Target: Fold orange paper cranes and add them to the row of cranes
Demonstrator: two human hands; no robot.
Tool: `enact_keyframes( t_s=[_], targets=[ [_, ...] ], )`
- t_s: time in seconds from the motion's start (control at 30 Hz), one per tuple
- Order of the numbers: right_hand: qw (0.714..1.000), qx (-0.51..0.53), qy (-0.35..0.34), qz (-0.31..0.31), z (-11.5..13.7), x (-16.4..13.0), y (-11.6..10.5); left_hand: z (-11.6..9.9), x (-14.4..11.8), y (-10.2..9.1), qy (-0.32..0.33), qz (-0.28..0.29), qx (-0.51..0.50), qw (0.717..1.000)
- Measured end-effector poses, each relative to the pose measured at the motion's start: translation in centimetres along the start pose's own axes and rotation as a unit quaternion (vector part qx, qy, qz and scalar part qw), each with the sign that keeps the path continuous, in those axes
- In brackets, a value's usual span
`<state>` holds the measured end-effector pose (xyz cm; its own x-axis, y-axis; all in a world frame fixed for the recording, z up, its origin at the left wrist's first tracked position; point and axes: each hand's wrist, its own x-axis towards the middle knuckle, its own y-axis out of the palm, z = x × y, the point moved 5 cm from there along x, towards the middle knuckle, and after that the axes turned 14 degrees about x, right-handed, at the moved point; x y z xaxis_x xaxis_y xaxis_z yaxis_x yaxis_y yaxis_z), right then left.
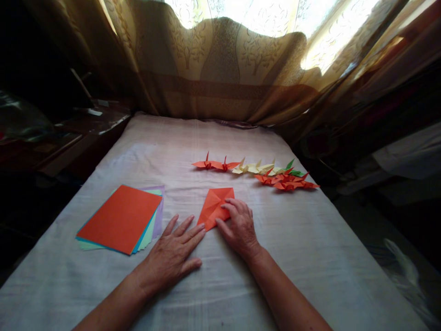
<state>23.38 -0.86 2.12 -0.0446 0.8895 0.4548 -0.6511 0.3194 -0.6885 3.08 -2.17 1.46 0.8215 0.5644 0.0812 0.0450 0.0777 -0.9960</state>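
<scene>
Near the middle of the cloth-covered tabletop (193,142), a folded orange paper (214,205) is pressed flat under the right hand's (237,227) fingertips; the left hand (174,253) is laid spread beside it, barely touching. On soft cloth, the crease could be skewed if the paper slips. Finished paper cranes (257,172) and a stack of coloured sheets (120,220) are lit by a curtained window (220,69).

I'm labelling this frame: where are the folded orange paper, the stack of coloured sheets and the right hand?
folded orange paper (214,205), head view, creased middle
stack of coloured sheets (120,218), head view, orange top sheet
right hand (237,227), head view, back of hand
</scene>
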Motion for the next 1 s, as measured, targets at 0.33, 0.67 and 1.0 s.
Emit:
enact_keyframes(
  t_s=[0.33, 0.67, 1.0],
  targets=[
    [0.993, -0.045, 0.075, 0.079, -0.1, -0.4, 1.2, 0.1, 0.0, -0.2, -0.002, -0.013, -0.003, 1.0],
    [0.985, -0.08, 0.145, 0.053, -4.0, -0.4, -0.5, 0.7, -0.1, -0.3, 0.013, -0.001, -0.007, 1.0],
    [0.986, -0.074, 0.145, 0.039, -4.2, -0.5, -0.4, 1.7, -1.3, -0.7, 0.025, -0.005, -0.028, 0.999]
  ],
)
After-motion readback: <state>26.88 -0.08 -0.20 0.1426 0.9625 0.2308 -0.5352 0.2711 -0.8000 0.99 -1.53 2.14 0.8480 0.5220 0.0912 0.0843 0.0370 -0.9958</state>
